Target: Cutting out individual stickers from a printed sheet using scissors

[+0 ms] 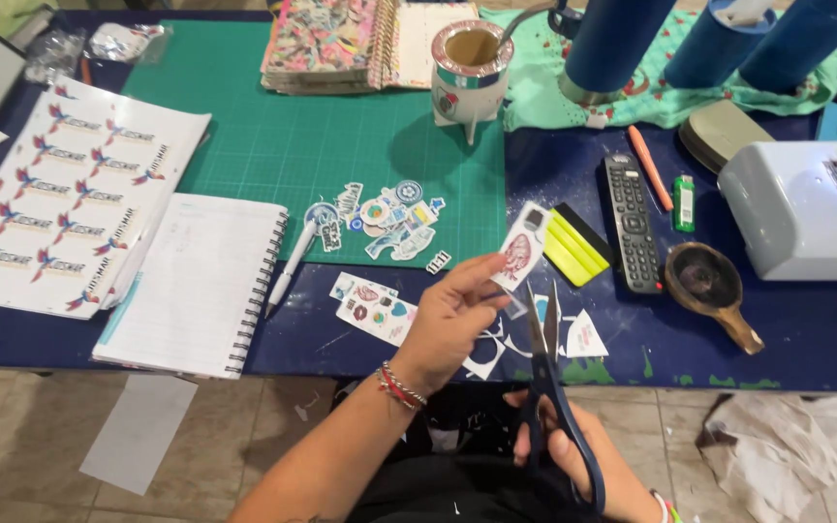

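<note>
At far left of worktop (806, 339): printed sheet of stickers (60, 194), then spiral notebook (196, 281) with white pen (293, 261) beside it. Centre: green cutting mat (273, 136) carrying pile of cut stickers (389, 218). Left hand (452, 315) raised over worktop edge, fingers pinched on small sticker piece (520, 254). Right hand (564, 450) gripping dark blue scissors (546, 387), blades parted just beneath sticker piece. Further right: yellow squeegee (573, 247), black remote (632, 223).

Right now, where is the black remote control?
In the head view, the remote control lies on the blue table, right of centre, between the yellow squeegee and the orange pen.
</note>
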